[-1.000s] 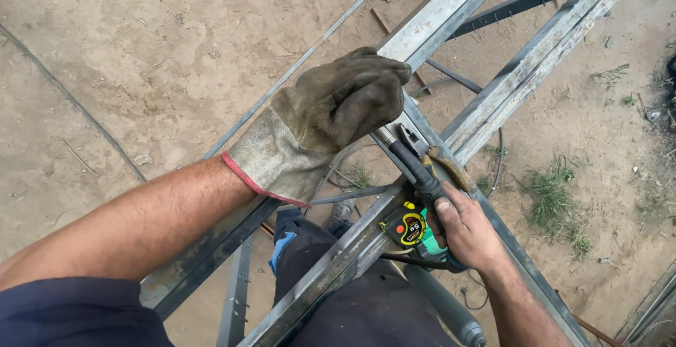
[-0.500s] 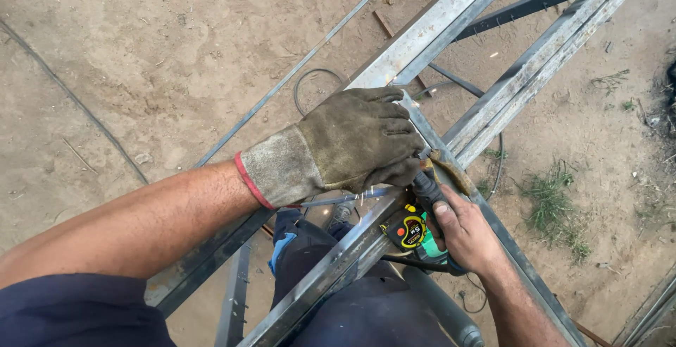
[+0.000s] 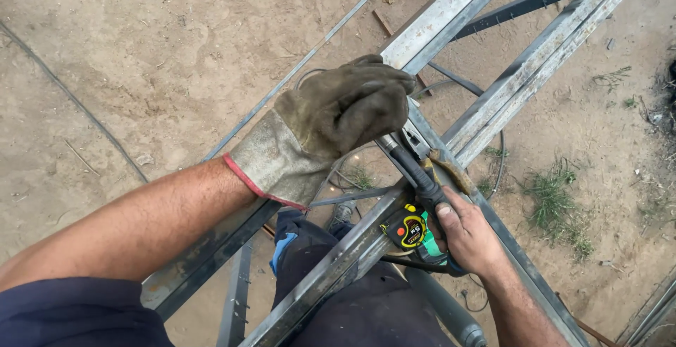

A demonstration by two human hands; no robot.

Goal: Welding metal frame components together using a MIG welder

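Sandy bare ground (image 3: 141, 58) fills most of what we see, with tufts of green grass (image 3: 556, 202) off to the right. Over it runs the long grey galvanised steel frame (image 3: 451, 16), angle rails crossing right under us, and we judge that crossing is why both hands meet here.

Now the arms. Our left hand (image 3: 338, 118), in a worn olive and grey leather work glove with a red cuff edge, is clenched down over the upper rail where the rails meet, apparently steadying the joint. Just below it, our bare right hand (image 3: 468, 238) is wrapped around the black-handled welding electrode holder (image 3: 419, 174), which slants up from the palm toward the gloved fingers, its tip almost touching them. So the tool lies between the two hands, gripped low, aimed at the crossing.

Smaller still: a yellow and black tape measure with a green case (image 3: 412, 231) sits just beside the right thumb. Thin dark cable (image 3: 493, 157) loops under the rails. Whether the holder's tip touches metal, we cannot tell.
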